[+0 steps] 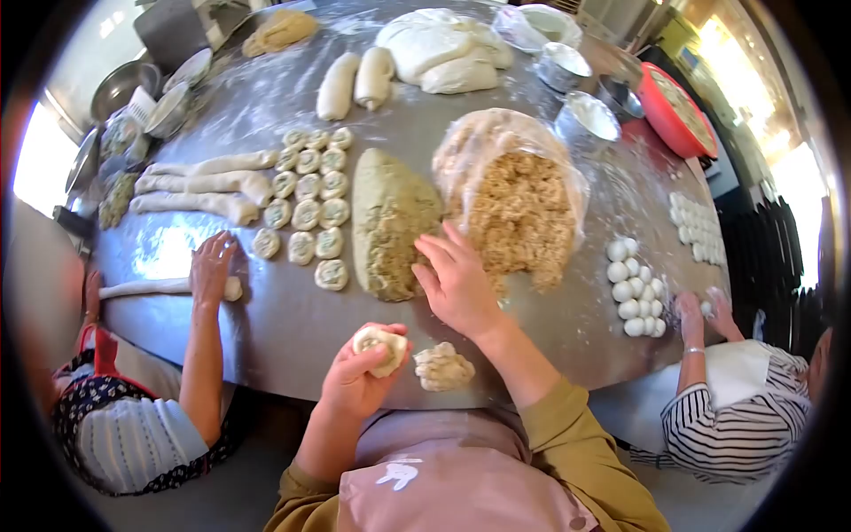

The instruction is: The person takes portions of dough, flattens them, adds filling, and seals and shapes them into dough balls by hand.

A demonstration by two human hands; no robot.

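Observation:
Close to the table's near edge, my left hand (352, 387) is closed around a small piece of white dough (383, 346), pressed hollow like a cup. My right hand (463, 293) reaches forward with its fingers apart, the fingertips at the right edge of a long mound of greenish filling (390, 213). Whether a bit of filling is between those fingers cannot be made out. Right of the mound lies crumbly brown filling (523, 222), partly under clear plastic (456, 151). A pale, lumpy clump (443, 367) rests below my right wrist.
Cut dough pieces (306, 215) stand in rows beside dough ropes (204, 183). A co-worker's hand (211, 266) rolls another rope at left. At right, another person's hands (700, 315) are near smooth white balls (634, 293). A red basin (678, 111) and large dough (443, 49) sit farther back.

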